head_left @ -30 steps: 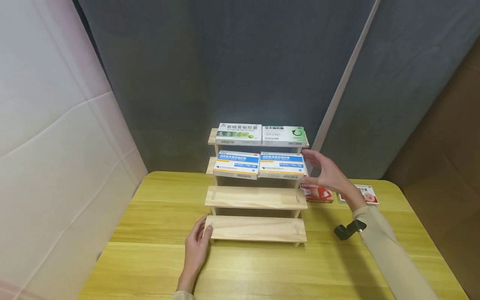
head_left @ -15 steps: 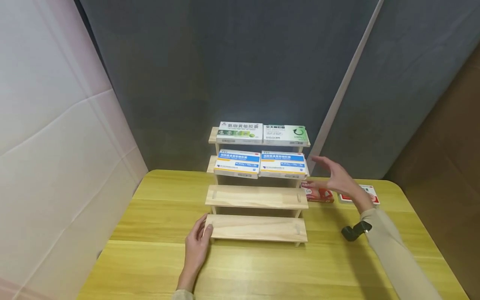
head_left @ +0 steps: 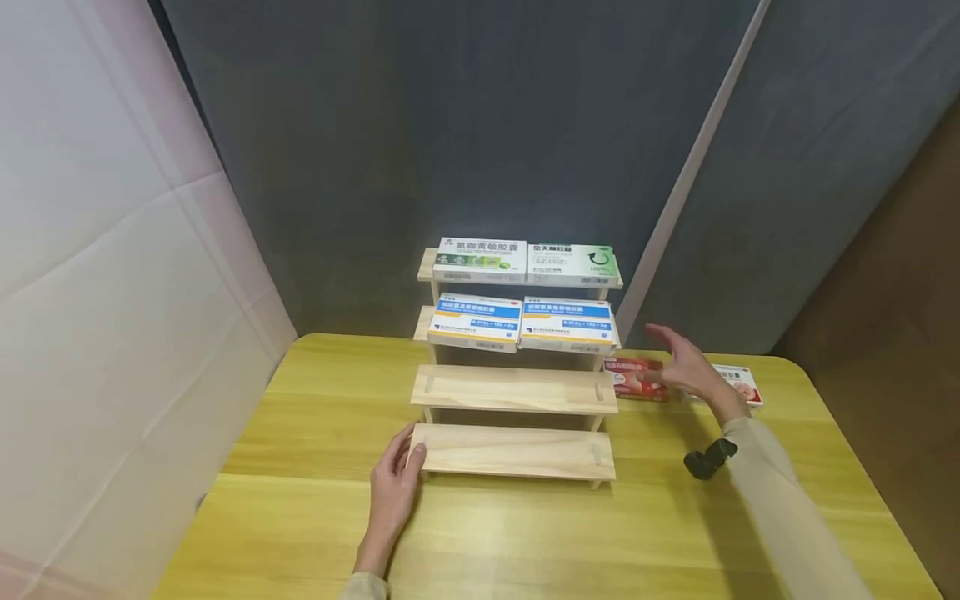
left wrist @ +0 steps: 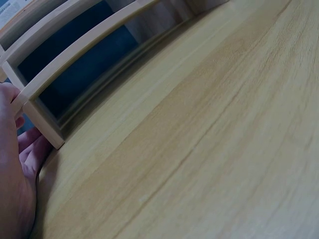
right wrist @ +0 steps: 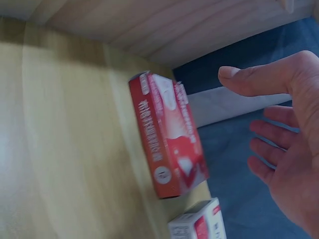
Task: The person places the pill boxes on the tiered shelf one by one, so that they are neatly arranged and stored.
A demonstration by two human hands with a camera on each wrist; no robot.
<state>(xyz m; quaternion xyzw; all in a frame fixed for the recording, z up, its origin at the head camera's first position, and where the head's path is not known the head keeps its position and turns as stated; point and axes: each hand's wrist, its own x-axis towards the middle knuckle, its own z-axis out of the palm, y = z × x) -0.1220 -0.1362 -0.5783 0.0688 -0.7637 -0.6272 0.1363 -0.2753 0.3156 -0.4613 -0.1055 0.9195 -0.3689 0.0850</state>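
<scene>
A stepped wooden rack (head_left: 513, 451) stands on the table. My left hand (head_left: 393, 485) grips the left end of its lowest step, thumb on top and fingers by the leg. On the second step from the top lie two blue-and-white medicine boxes (head_left: 475, 322) side by side. The top step bears a white-and-green medicine box (head_left: 480, 258) and a green-and-white medicine box (head_left: 573, 263). Right of the rack, my right hand (head_left: 693, 372) hovers near a red medicine box (right wrist: 167, 134), thumb and fingers spread apart, holding nothing.
A white-and-red medicine box (head_left: 738, 385) lies right of the red one, partly behind my right hand. A dark grey curtain (head_left: 315, 167) hangs behind the table (head_left: 300, 517). A white panel (head_left: 135, 250) stands at the left, a brown one (head_left: 885, 333) at the right.
My right hand has drawn away from the right-hand blue-and-white box, rightward and down towards the red box. My left hand keeps its place on the rack.
</scene>
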